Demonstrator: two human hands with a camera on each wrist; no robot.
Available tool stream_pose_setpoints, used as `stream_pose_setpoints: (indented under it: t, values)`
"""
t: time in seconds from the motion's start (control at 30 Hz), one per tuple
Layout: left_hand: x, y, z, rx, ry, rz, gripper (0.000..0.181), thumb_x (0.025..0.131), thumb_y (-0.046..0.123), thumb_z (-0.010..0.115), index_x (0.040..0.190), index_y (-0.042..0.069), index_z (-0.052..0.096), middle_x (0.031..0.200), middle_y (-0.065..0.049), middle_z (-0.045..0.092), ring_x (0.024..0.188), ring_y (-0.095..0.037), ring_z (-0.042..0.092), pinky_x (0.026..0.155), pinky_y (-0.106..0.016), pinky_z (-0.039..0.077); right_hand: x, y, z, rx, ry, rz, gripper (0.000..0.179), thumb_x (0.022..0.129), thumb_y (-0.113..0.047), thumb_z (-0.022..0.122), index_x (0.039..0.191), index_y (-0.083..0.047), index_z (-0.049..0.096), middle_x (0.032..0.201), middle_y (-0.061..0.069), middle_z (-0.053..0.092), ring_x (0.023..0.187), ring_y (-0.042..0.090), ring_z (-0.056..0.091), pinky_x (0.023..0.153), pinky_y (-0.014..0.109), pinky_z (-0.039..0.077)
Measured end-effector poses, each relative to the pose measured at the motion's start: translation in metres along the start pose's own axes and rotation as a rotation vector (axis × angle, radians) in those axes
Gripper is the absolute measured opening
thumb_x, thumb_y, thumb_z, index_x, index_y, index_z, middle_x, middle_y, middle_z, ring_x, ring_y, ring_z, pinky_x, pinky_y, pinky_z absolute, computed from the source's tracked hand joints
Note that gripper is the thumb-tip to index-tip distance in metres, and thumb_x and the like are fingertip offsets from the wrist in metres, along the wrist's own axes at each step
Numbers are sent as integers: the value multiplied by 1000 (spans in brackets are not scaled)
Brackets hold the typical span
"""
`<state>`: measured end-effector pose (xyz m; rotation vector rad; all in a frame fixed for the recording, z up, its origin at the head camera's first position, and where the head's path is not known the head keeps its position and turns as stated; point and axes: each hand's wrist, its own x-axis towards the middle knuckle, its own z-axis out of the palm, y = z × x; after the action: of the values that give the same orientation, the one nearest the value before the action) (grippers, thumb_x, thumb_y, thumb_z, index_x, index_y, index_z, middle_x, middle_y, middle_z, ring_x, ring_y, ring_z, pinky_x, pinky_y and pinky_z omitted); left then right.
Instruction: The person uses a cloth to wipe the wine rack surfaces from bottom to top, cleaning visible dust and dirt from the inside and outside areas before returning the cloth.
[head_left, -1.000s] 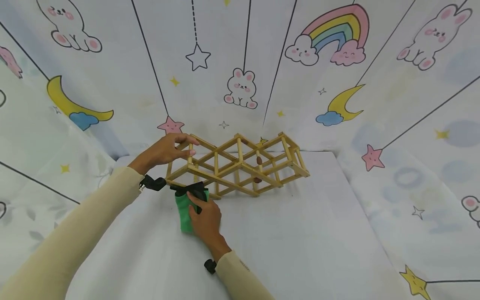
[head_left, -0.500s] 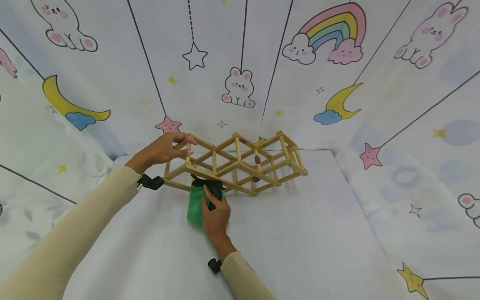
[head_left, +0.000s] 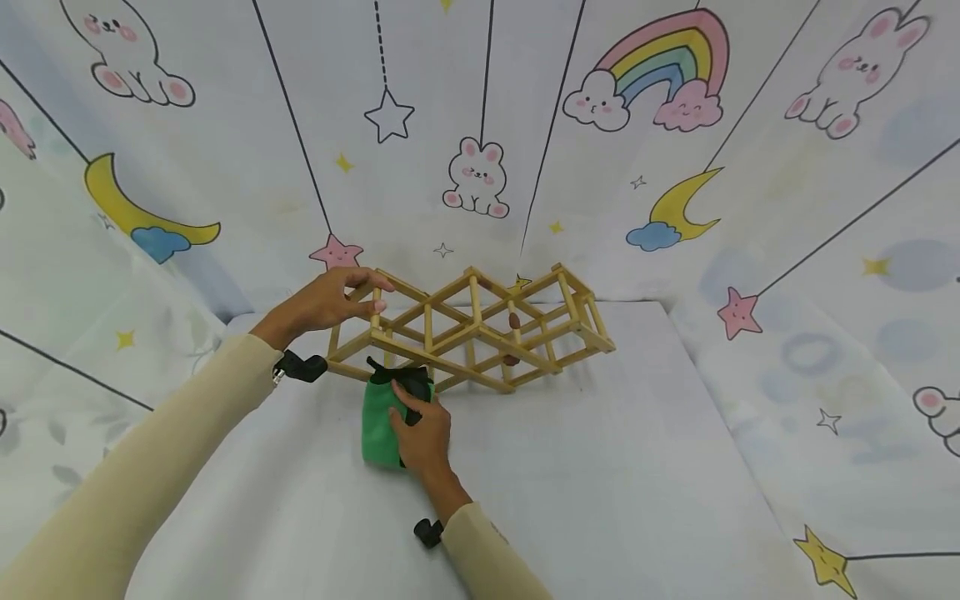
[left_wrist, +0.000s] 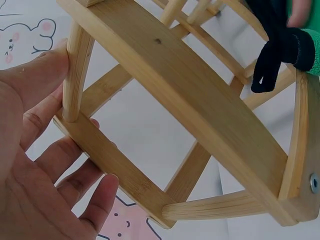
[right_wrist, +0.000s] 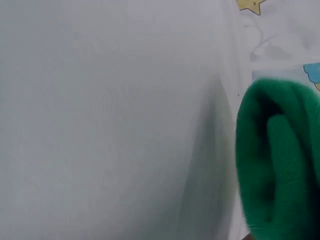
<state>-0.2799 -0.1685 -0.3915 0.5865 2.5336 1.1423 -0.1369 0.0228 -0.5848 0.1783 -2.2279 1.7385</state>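
Observation:
A light wooden folding rack [head_left: 459, 337] of crossed slats and round rods spans the middle of the head view. My left hand [head_left: 322, 302] grips its upper left end, thumb and fingers about an upright rod [left_wrist: 79, 70] in the left wrist view. My right hand [head_left: 427, 437] holds a green cloth [head_left: 380, 429] with black edging against the rack's lower front, left of centre. A black loop [left_wrist: 270, 65] on the cloth shows in the left wrist view. Folded green fabric [right_wrist: 280, 160] fills the right wrist view's right side; the right fingers are hidden there.
The rack stands on a white tabletop [head_left: 600, 483] close to the back wall [head_left: 420, 192], which is printed with rabbits, moons and stars. Printed side panels flank the table. Two brown oval spots [head_left: 514, 321] show on a right-hand rod.
My right hand has slid the green cloth right along the rack's lower front, then back left and slightly down. The left hand keeps its hold and the rack stays put.

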Motion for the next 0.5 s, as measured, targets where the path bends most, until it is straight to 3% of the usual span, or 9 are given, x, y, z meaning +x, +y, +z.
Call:
stream_pose_setpoints:
  t: [0.07,0.23,0.3,0.4,0.5]
  values:
    - [0,-1,1,6,3,-2,39,104,26,72,140,13,66,159,-24,51,148,-46,47,116,-72,40,-2,0,-1,-5,-5,-28,45,98,-11,77,138,-31,71,142,-1,69,137,20,62,115,49,50]
    - [0,-2,1,16,16,7,38,105,27,71,140,13,67,159,-24,52,148,-46,47,116,-72,40,0,0,0,45,134,-124,45,99,-9,76,142,-20,69,145,12,65,142,28,59,114,44,51]
    - [1,-3,1,15,19,6,37,104,27,71,139,13,67,159,-23,52,148,-46,48,116,-71,40,1,-1,1,11,103,-86,44,100,-11,76,142,-24,69,145,9,66,142,26,59,115,43,50]
    - [1,-3,0,17,9,10,38,105,26,71,140,13,67,159,-24,52,147,-46,47,116,-72,40,-1,-3,0,-53,-6,-19,45,98,-12,77,138,-32,70,142,1,69,138,22,61,114,42,52]
    - [1,-3,0,14,7,9,38,104,26,71,140,13,67,159,-23,52,147,-45,48,116,-70,40,-2,-5,-2,-29,-28,-37,47,96,-9,78,138,-29,71,142,4,69,136,23,63,111,43,54]
